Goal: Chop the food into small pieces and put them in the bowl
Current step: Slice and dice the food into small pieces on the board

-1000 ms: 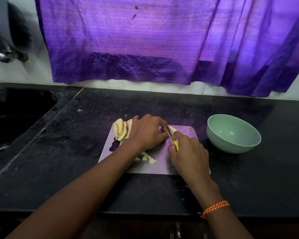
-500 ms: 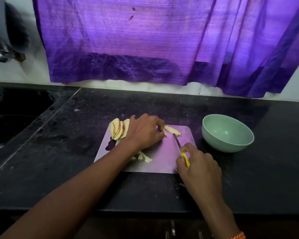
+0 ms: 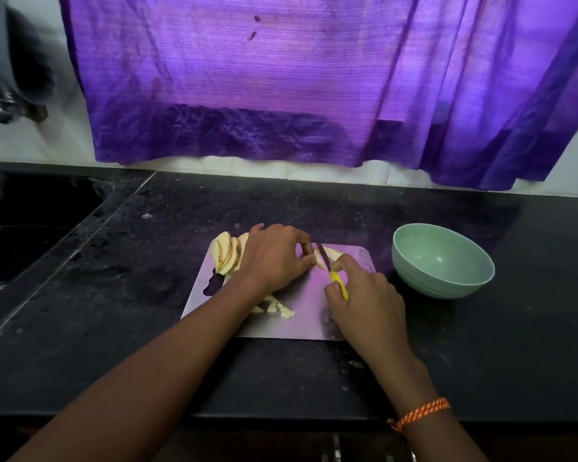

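Sink basin point(image 3: 20, 235) is sitting at far left, set into the dark counter point(image 3: 147, 295). On the steel cutting board point(image 3: 307, 321), a fan of uncut slices point(image 3: 227, 253) is leaning at the far-left corner, partly hidden by the left hand point(image 3: 274, 258). That hand is curling its fingers down onto 1 pale slice point(image 3: 329, 255) near the board's far edge, pinning it just beside the blade. A small heap of diced pieces point(image 3: 276, 308) is lying nearer the front edge, partly under the left forearm. The right hand point(image 3: 367, 305) is gripping the yellow-handled knife point(image 3: 331, 268), with its blade angling across the pinned slice; whether the edge is touching the board cannot be told. The green bowl point(image 3: 442, 261) is standing on the counter just right of the board, with no food visible inside. Judgement: step in hand is dicing this slice. To do it well, left fingertips should be tucking back from the blade, cuts should be running close and even, and the board should be staying flat and unmoving.
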### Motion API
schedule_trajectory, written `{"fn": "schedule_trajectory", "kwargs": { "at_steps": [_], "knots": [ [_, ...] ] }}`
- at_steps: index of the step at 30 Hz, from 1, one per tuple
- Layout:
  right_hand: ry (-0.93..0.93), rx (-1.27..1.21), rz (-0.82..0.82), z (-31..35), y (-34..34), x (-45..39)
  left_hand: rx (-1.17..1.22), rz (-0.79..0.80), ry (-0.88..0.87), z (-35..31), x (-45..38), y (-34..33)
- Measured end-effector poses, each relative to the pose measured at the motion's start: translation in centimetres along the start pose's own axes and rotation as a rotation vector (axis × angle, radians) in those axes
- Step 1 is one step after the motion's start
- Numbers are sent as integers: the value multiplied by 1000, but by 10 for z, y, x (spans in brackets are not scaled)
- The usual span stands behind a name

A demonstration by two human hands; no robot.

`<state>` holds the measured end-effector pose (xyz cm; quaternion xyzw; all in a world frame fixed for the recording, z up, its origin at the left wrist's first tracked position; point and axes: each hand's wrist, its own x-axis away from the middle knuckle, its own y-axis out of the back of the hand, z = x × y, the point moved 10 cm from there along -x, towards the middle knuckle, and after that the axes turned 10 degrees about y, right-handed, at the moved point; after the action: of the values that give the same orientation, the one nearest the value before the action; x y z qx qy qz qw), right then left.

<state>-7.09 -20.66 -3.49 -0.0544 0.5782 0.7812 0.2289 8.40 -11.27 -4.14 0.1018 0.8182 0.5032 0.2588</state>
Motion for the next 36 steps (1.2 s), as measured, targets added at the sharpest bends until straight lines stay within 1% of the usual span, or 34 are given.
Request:
{"fn": "schedule_trajectory", "kwargs": {
  "at_steps": [6, 10, 16, 22, 27, 36],
  "knots": [
    [-1, 23, -3, -1, -5, -1, 16, -28, 12, 1, -1, 2],
    [3, 47, 25, 0, -8, -2, 31, -38, 17, 2, -1, 0],
    [41, 69, 30, 4, -12, -9, 36, -41, -34, -3, 3, 1],
    [22, 18, 25, -1, -10, -7, -32, -27, -50, -9, 4, 2],
    [5, 2, 15, -6, -6, 4, -35, 1, -59, -12, 4, 1],
    [21, 61, -26, -19, 9, 39, -11, 7, -50, -11, 5, 0]
  ]
}}
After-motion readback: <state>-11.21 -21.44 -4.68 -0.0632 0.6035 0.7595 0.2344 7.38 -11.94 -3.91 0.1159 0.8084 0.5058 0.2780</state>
